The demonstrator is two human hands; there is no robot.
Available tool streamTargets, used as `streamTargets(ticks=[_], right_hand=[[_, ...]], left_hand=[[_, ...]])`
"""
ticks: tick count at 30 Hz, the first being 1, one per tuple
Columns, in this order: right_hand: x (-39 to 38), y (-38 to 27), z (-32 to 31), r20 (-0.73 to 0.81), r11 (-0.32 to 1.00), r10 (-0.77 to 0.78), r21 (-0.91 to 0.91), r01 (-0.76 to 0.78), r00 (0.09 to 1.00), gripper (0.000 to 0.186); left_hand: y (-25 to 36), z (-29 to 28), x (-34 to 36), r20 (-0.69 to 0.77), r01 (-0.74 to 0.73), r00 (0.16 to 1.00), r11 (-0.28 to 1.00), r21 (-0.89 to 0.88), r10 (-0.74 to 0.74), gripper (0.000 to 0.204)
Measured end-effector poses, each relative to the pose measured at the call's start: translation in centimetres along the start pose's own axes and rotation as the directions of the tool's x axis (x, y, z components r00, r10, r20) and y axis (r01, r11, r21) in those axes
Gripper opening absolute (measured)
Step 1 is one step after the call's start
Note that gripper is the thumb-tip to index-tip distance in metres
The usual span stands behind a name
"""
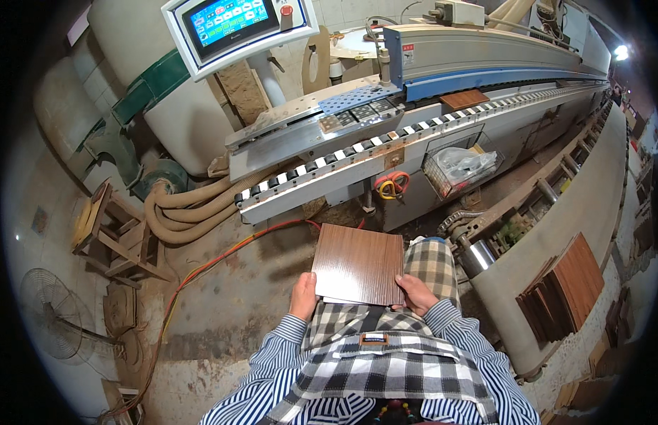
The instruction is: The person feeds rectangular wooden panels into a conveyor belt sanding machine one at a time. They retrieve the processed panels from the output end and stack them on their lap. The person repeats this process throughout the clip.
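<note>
Between my two hands, low in front of my checked apron, is a brown wood-grain panel (358,263) with a glossy face and a pale lower edge. My left hand (303,296) grips its left side, thumb on top. On the opposite side my right hand (416,293) holds the lower right part, with the thumb over the face. The fingers under the panel are hidden. Ahead stands a long edge-banding machine (485,60) with a roller track (343,152). Another brown panel (464,99) lies on that track, beside the blue rail.
A control screen (229,25) stands at upper left, above thick hoses (194,216). Red and yellow cables (222,249) cross the floor. To the right, a conveyor belt (506,312) bears a stack of brown panels (564,290). A wire basket (460,166) hangs under the track; a fan (56,315) stands left.
</note>
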State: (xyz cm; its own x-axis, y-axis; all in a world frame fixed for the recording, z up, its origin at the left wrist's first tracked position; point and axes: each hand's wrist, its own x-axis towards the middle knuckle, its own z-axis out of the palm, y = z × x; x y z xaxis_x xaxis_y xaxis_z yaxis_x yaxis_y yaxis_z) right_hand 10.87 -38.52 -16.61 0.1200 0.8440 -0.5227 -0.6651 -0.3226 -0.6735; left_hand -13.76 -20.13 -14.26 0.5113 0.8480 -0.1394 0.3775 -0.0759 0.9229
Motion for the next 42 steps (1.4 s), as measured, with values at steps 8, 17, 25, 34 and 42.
streamTargets(ticks=[8,17,25,34,42], right_hand=[[-0.2,0.2,-0.3,0.038,1.0,-0.019,0.007,0.019,0.999,0.032],[-0.8,-0.4,0.2,0.065,0.999,-0.021,0.035,0.019,0.998,0.036],[-0.5,-0.3,0.0,0.083,0.998,-0.021,0.055,0.016,0.996,0.036],[-0.7,-0.6,0.1,0.116,0.997,-0.034,0.069,0.026,0.993,0.038],[-0.9,-0.7,0.5,0.076,1.0,-0.023,0.022,0.021,0.997,0.04]], left_hand=[[6.0,-2.8,2.7,-0.158,-0.2,0.973,0.953,-0.227,0.167,0.031],[12.6,-4.9,13.6,-0.278,-0.351,0.906,0.933,-0.077,0.318,0.048],[17.5,-6.5,14.9,-0.274,-0.021,0.872,0.589,0.808,0.406,0.045],[16.6,-8.1,21.3,-0.188,-0.11,0.92,0.687,0.719,0.344,0.056],[15.3,-7.7,21.2,-0.192,-0.152,0.877,0.633,0.759,0.44,0.058]])
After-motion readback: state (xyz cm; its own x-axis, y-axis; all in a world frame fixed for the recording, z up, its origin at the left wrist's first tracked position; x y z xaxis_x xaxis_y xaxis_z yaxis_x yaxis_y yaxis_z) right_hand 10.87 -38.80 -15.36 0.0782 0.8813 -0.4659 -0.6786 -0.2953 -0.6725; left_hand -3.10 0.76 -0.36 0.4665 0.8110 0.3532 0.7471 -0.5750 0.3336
